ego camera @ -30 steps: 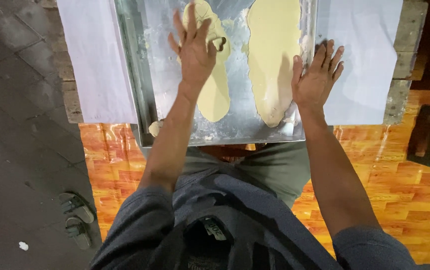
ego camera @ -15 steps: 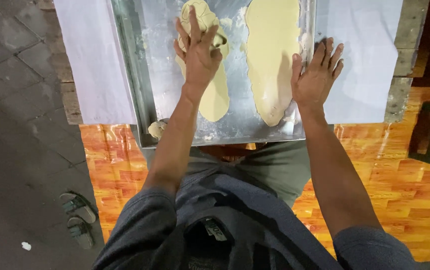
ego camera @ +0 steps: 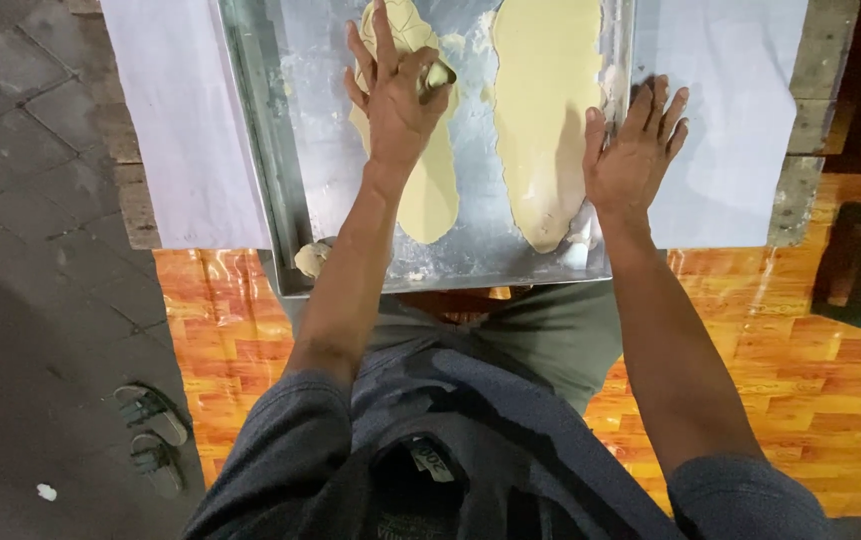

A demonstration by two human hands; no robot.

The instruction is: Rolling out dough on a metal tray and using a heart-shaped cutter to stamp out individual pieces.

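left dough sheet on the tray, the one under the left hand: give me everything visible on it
The left dough sheet is a pale yellow, thin, flattened, elongated oval with uneven edges, lying flat on the floured metal tray. Its near end tapers to a rounded tip; its far end runs out of frame. The left hand presses on its upper part, fingers spread, thumb and forefinger pinching a small ring-like cutter or bit of dough; which one is unclear. It lies beside the right dough sheet, apart from it.
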